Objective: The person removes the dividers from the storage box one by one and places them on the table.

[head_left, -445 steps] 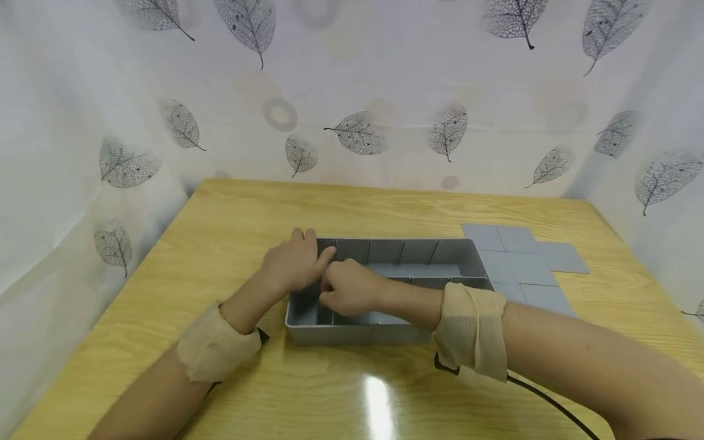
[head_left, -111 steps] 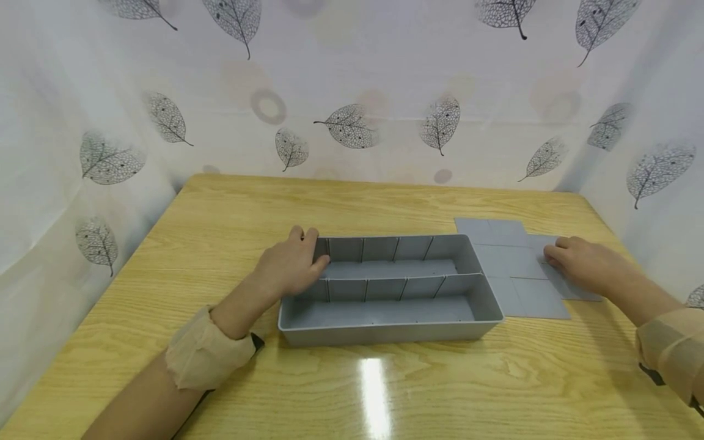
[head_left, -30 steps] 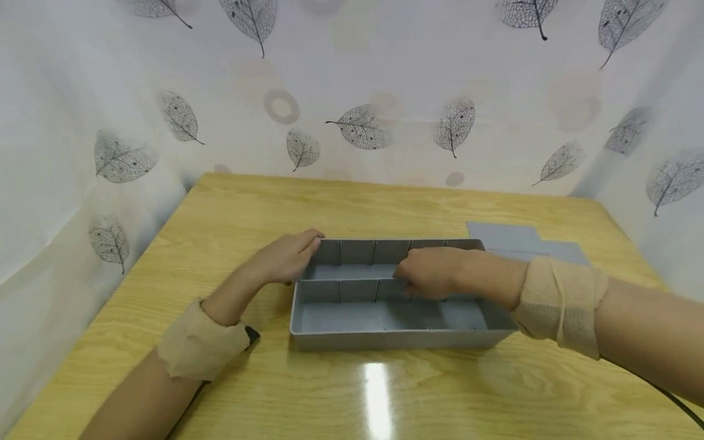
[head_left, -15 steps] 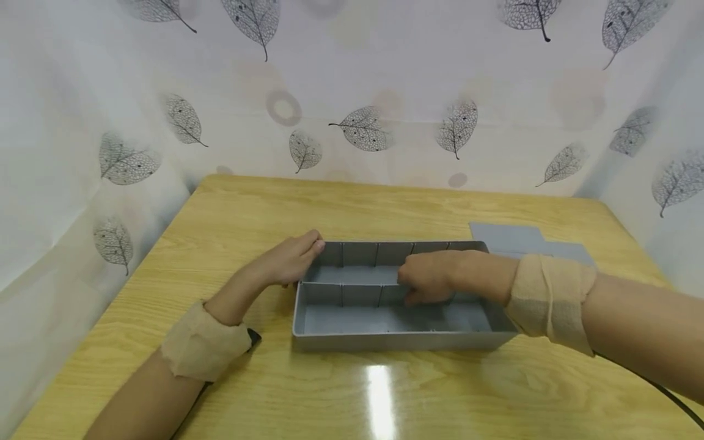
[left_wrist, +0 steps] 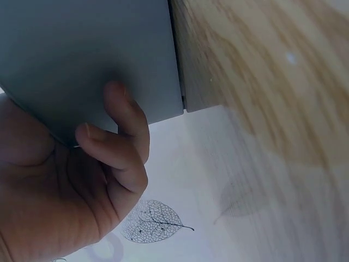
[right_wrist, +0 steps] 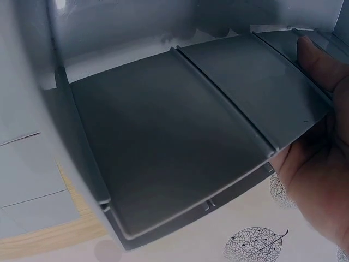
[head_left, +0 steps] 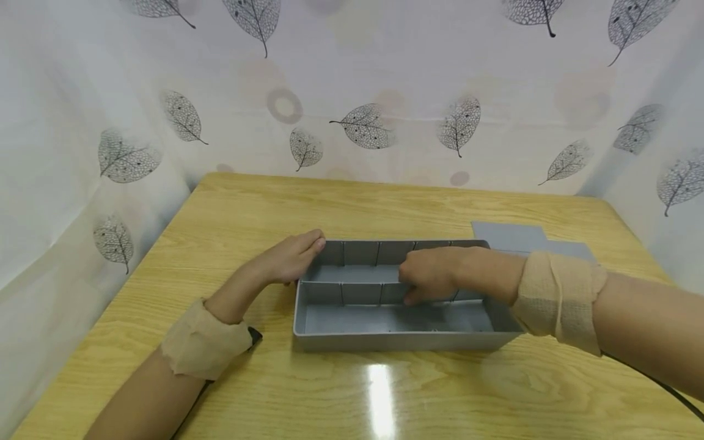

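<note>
A long grey plastic organizer box (head_left: 407,342) sits on the table, split lengthwise by a ribbed middle wall (head_left: 360,293). My left hand (head_left: 291,258) grips its left end by the rim; in the left wrist view two curled fingertips (left_wrist: 117,93) lie against the outer face of the end wall (left_wrist: 82,49). Over the middle wall reaches my right hand (head_left: 434,275). The right wrist view has its thumb (right_wrist: 319,65) on the ribbed face of that wall (right_wrist: 163,136), with the fingers behind, so the hand pinches it.
Flat grey panels (head_left: 508,235) lie right of the box, partly covered by the right forearm (head_left: 638,318). A cable trails from the right wrist. Leaf-printed cloth (head_left: 385,73) hangs behind and beside the wooden table (head_left: 253,208).
Earlier my right hand was in the left part of the box, then at the panels, then back at the middle wall. My left hand has turned on the rim. The last half second is nearly still.
</note>
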Demonstrator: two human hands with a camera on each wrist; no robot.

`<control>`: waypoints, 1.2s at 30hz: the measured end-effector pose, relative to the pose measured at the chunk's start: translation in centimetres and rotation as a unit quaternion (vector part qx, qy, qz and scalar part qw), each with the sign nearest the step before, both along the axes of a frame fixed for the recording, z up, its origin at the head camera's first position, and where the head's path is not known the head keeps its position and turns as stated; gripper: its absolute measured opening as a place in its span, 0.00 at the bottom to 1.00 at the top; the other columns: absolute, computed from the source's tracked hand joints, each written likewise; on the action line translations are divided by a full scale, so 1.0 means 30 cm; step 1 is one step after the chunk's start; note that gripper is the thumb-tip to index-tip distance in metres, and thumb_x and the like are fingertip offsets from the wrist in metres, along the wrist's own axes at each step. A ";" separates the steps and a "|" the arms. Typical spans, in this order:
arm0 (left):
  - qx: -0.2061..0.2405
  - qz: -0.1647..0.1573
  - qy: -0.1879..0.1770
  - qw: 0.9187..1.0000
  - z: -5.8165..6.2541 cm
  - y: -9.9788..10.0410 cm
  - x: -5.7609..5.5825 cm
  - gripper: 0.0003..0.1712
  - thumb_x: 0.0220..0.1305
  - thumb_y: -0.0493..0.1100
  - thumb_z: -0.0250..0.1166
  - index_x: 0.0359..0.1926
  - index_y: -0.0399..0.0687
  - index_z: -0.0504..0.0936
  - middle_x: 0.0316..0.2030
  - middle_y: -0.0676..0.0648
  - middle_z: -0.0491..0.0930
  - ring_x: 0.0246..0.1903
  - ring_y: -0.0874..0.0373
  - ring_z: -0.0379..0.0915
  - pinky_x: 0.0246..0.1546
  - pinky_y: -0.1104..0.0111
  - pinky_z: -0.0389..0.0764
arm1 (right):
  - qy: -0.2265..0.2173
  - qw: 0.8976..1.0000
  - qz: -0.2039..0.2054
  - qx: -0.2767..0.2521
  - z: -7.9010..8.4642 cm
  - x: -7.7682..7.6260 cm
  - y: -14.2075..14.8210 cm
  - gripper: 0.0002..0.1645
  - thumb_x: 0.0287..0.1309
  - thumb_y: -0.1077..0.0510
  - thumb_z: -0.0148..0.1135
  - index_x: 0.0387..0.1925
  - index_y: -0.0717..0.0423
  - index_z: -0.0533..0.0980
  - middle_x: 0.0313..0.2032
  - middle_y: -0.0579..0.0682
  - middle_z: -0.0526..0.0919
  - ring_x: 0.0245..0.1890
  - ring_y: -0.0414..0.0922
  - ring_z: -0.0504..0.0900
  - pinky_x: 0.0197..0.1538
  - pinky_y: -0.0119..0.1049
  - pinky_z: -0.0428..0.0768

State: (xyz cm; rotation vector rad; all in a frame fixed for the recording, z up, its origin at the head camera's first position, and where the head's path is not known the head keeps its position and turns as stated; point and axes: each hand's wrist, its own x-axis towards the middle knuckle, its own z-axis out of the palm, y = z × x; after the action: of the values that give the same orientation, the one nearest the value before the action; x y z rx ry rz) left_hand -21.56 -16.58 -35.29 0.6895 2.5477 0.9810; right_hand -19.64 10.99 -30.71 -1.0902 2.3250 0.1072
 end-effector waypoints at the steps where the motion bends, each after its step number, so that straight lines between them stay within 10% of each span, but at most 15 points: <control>1: -0.001 0.001 0.001 1.000 0.001 0.001 0.000 0.18 0.74 0.50 0.34 0.38 0.43 0.64 0.21 0.45 0.64 0.10 0.54 0.65 0.09 0.67 0.68 | 0.003 1.000 0.000 -0.005 -0.001 0.001 0.002 0.08 0.58 0.50 0.59 0.28 0.49 0.76 0.23 0.38 0.75 0.24 0.35 0.73 0.31 0.36 0.76; 15: -0.012 0.003 0.008 1.000 0.005 0.016 0.006 0.18 0.75 0.49 0.34 0.39 0.43 0.65 0.21 0.47 0.62 0.12 0.56 0.63 0.12 0.69 0.66 | 0.023 0.997 -0.021 -0.070 -0.018 0.033 0.036 0.13 0.60 0.51 0.57 0.20 0.46 0.70 0.17 0.40 0.70 0.18 0.35 0.66 0.23 0.32 0.70; 36: 0.019 -0.021 0.019 0.999 0.007 -0.003 0.007 0.17 0.74 0.50 0.36 0.36 0.44 0.65 0.21 0.47 0.67 0.15 0.56 0.63 0.15 0.67 0.66 | 0.043 0.997 -0.015 -0.067 0.144 0.035 0.036 0.16 0.60 0.48 0.56 0.18 0.46 0.70 0.16 0.41 0.70 0.17 0.36 0.65 0.23 0.32 0.70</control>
State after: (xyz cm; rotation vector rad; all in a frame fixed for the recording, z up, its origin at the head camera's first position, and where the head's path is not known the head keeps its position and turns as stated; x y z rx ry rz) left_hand -21.36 -16.68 -35.08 0.7760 2.5414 1.0129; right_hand -18.60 12.06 -26.40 -1.1347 2.4548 -0.0128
